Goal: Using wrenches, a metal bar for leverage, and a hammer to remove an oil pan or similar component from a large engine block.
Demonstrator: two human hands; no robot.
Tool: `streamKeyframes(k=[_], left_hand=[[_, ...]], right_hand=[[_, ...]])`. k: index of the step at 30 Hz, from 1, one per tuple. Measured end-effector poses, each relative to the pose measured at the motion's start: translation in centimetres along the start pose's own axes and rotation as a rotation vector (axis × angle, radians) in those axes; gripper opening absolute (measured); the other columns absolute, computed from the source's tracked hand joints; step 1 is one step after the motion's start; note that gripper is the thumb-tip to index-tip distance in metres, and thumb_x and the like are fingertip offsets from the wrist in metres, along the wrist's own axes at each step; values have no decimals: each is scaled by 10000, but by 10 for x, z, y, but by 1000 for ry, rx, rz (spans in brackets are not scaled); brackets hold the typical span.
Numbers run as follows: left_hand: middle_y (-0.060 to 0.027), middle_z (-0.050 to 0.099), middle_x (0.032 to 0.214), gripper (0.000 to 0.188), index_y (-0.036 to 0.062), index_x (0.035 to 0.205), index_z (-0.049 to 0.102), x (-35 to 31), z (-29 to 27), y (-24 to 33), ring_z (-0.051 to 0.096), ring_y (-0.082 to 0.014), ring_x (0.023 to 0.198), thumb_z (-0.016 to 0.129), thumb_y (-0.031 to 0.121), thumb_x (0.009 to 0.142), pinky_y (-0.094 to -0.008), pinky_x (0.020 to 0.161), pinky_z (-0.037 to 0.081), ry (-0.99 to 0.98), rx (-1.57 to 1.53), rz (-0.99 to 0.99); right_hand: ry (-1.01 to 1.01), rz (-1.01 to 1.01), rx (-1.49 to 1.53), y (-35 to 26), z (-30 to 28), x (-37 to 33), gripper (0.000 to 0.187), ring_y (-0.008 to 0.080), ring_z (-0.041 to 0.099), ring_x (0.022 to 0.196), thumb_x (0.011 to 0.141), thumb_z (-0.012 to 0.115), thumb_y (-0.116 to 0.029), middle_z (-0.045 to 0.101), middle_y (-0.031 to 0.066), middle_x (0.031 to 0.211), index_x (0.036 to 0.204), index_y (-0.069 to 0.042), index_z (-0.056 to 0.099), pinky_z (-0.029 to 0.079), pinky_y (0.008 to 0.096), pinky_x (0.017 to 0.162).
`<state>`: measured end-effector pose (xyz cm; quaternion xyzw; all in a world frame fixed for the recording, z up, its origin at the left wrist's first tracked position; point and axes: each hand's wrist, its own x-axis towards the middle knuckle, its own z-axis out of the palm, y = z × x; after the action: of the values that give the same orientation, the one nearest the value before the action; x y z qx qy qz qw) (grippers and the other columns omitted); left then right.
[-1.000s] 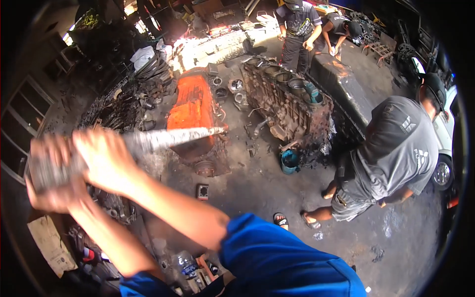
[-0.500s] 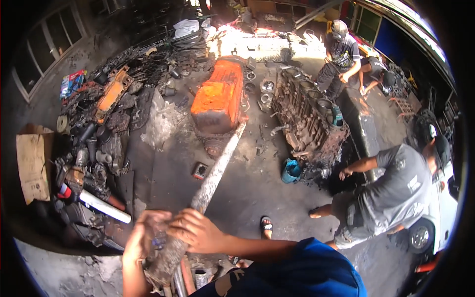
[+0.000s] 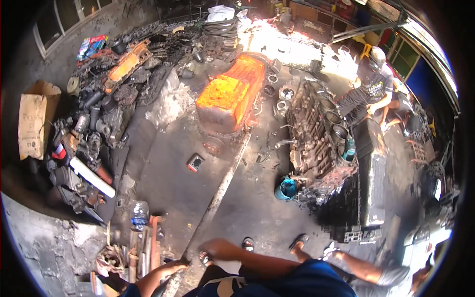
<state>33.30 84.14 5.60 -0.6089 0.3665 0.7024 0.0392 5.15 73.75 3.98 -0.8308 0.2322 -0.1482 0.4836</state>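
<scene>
A long, whitish, worn pole [image 3: 218,198] slants from the foot of a big orange machine housing [image 3: 225,101] down toward my body. My left hand [image 3: 170,269] is closed around the pole near its lower end. My right hand [image 3: 213,247] is beside the pole a little higher up, smeared by motion, so its fingers cannot be made out. A clear plastic bottle [image 3: 140,215] stands left of the pole, near several upright rods and pipes [image 3: 144,247].
A rusty engine block [image 3: 316,133] lies right of the housing, with a blue bucket [image 3: 286,189] at its near end. Greasy parts [image 3: 99,114] and a cardboard box [image 3: 34,121] line the left. One person [image 3: 373,86] sits far right; another [image 3: 381,274] bends near me.
The pole's near end has dropped lower, and both hands have moved down with it. My view has shifted, uncovering the bottle and rods. The person in grey is now lower in view.
</scene>
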Motion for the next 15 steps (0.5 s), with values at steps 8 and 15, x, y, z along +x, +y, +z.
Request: streamKeyframes(k=[8, 15], left_hand=[[-105, 700, 819, 496, 58, 943, 690, 150, 58, -154, 657, -211, 770, 855, 431, 660, -349, 688, 523, 259, 235, -13], [-150, 680, 1112, 859, 93, 1188, 602, 196, 111, -160, 639, -296, 1060, 839, 590, 529, -383, 909, 504, -9, 310, -463]], right_hand=[[619, 869, 160, 228, -101, -40, 328, 234, 681, 797, 845, 673, -256, 702, 115, 917, 1119, -85, 615, 537, 339, 717], [705, 1239, 571, 382, -71, 60, 568, 245, 653, 925, 809, 719, -406, 680, 97, 994, 1245, -89, 539, 522, 394, 724]])
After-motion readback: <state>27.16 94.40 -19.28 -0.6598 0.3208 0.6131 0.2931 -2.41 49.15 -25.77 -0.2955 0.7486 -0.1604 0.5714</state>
